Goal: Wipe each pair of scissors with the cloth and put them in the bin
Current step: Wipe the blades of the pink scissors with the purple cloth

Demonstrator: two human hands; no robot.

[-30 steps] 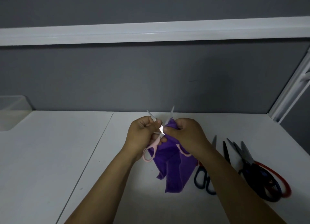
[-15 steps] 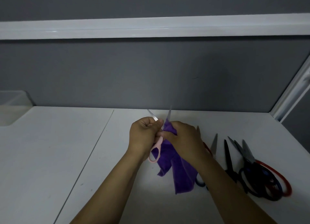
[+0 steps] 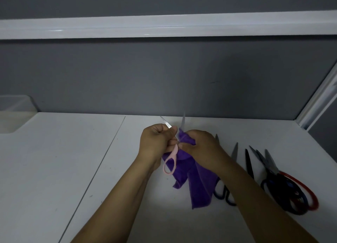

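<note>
**Wiping stage, pink pair in hand.** Nearest the camera, the purple cloth [image 3: 198, 180] hangs in loose folds toward the tabletop [image 3: 54, 160]; I cannot tell whether its lower edge touches. I judge the slack is left free so that only the bunched upper part does the wiping.

Above it, the left hand [image 3: 156, 144] is curled round the pink scissors [image 3: 170, 162] near the pivot to steady the tool, with one loop handle dangling at 6 o'clock. The right hand [image 3: 202, 148] pinches the bunched cloth against the base of one blade. The blades stand apart, tips toward 12 o'clock and away from the body, which exposes each edge to the cloth. I read this as wiping under way.

At 4 o'clock from the hands, the waiting scissors [image 3: 284, 186] lie on the tabletop, handles nearward and some overlapping, close to the right forearm. Farthest, at 10 o'clock, the translucent bin [image 3: 14, 104] sits well apart at the tabletop's back edge. I cannot make out its contents.
</note>
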